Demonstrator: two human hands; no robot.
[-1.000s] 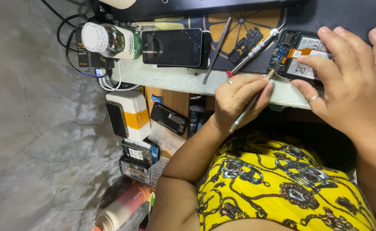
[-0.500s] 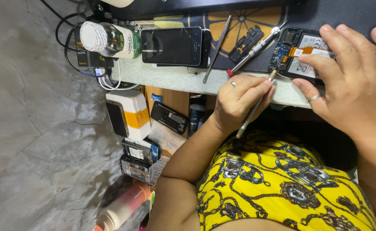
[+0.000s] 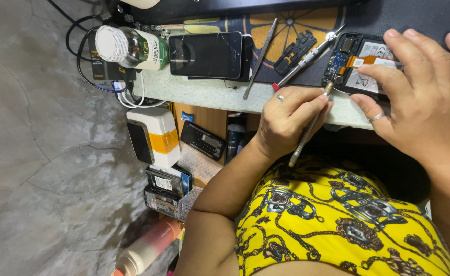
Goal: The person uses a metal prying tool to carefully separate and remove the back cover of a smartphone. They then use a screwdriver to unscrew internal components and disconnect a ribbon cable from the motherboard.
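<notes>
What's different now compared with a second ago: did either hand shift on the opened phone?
Barely anything. The left hand tilted its thin tool slightly, tip staying at the opened phone. The right hand stayed pressed on it. The screwdriver, intact phone and bottle did not move.

Bright even light, soft shadows under the desk edge, sharp focus throughout, view turned sideways, faint glare on dark screen

A phone repair workshop is suggested: an opened phone (image 3: 360,64) lies on the table (image 3: 204,92) beside screwdrivers (image 3: 307,59) (spare handsets (image 3: 166,189) stacked below).
</notes>
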